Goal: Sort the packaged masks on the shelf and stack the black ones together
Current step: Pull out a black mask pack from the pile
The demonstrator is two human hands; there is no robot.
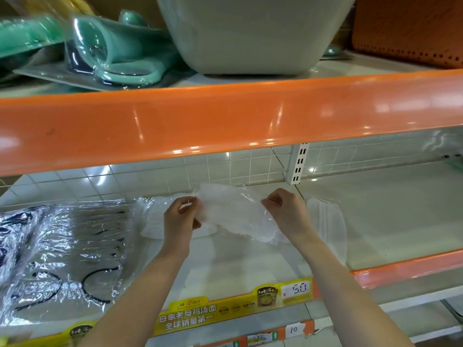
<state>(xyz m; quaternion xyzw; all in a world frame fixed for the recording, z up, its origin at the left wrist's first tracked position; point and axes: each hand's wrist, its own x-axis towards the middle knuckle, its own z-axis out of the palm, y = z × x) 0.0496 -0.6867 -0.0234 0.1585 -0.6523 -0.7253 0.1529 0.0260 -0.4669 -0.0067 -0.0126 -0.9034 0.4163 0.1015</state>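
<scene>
Both hands pinch a clear packet of white masks (235,214) above the shelf (250,261): left hand (181,216) at one end, right hand (285,209) opposite.

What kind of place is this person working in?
Most likely a shop aisle: orange-edged shelving, a price tag reading 5.0 on the shelf edge, and packaged masks laid out as stock.

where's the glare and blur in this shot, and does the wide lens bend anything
Head view: ceiling lights glare in streaks on the orange shelf edge and glint off the wrap of the black mask packs; the teal items at top left are motion-smeared; the shelf edge bows from the wide lens; the white mask pack held by the left hand and right hand looks washed out.
</scene>
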